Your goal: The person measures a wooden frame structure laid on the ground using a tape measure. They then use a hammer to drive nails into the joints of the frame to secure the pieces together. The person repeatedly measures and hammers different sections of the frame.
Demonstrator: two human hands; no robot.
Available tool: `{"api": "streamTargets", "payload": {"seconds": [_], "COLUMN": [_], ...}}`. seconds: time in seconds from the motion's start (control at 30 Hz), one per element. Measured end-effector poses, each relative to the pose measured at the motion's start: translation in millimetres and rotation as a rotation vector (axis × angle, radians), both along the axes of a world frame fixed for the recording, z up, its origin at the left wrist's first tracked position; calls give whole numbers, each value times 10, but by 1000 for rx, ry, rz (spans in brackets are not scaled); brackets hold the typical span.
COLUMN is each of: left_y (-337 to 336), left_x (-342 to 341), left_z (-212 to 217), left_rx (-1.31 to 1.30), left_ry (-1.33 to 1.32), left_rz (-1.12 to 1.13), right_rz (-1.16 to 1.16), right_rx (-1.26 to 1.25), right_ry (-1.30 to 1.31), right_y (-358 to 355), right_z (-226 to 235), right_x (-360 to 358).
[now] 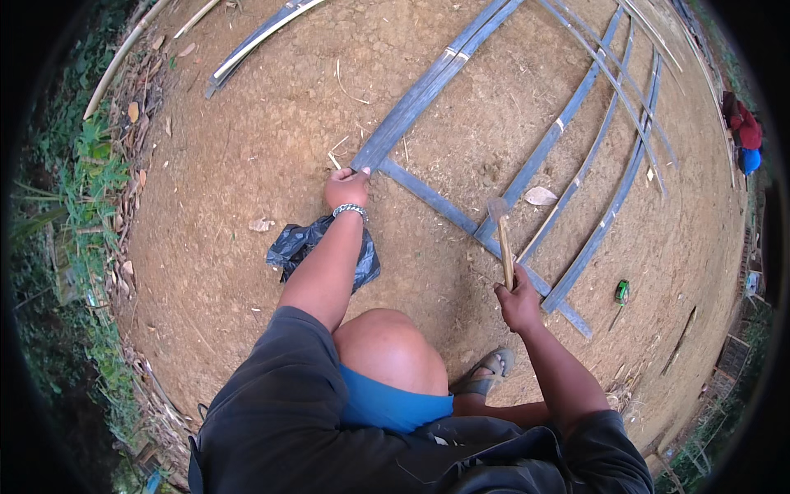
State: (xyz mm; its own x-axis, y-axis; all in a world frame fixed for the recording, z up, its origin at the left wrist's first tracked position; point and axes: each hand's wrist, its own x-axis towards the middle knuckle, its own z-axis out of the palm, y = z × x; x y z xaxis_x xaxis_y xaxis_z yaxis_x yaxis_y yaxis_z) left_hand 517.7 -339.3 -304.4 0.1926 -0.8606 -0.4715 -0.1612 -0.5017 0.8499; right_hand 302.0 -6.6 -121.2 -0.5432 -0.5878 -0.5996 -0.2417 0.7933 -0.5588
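Note:
My left hand (347, 189), with a chain bracelet at the wrist, is closed at the near end of a dark grey split-bamboo slat (411, 105). Its fingertips press on the corner where this slat meets a crosspiece (432, 200). Whether anything small is between the fingers I cannot make out. In my right hand (520, 305) is a hammer (505, 247), gripped by its wooden handle with the head up, above the crosspiece. More long slats (551, 140) run away from the crosspiece, and thinner strips (609, 74) lie across them at the far end.
Under my left forearm lies a crumpled black plastic bag (300, 247). A green tool (621, 291), perhaps a tape measure, rests on the dirt at right. Loose slats (255, 41) lie far left. Plants (82, 214) border the left side. A dry leaf (541, 196) sits between slats.

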Motion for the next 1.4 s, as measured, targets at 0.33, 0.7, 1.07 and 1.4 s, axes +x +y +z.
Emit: {"api": "streamTargets", "payload": {"seconds": [0.33, 0.7, 1.07, 1.4], "left_y": [36, -71, 194, 590], "left_x": [-60, 108, 369, 1456], "left_z": [319, 155, 1164, 2625], "left_rx": [83, 155, 50, 150], "left_ry": [-18, 211, 291, -260], "left_rz": [-42, 0, 37, -639], "right_rz": [12, 66, 506, 1098], "right_rx": [-18, -12, 51, 123], "right_ry": [-20, -27, 18, -31], "right_y": [-10, -11, 302, 64], "right_z": [-30, 9, 144, 540], "right_x": [-15, -1, -567, -1440]}}
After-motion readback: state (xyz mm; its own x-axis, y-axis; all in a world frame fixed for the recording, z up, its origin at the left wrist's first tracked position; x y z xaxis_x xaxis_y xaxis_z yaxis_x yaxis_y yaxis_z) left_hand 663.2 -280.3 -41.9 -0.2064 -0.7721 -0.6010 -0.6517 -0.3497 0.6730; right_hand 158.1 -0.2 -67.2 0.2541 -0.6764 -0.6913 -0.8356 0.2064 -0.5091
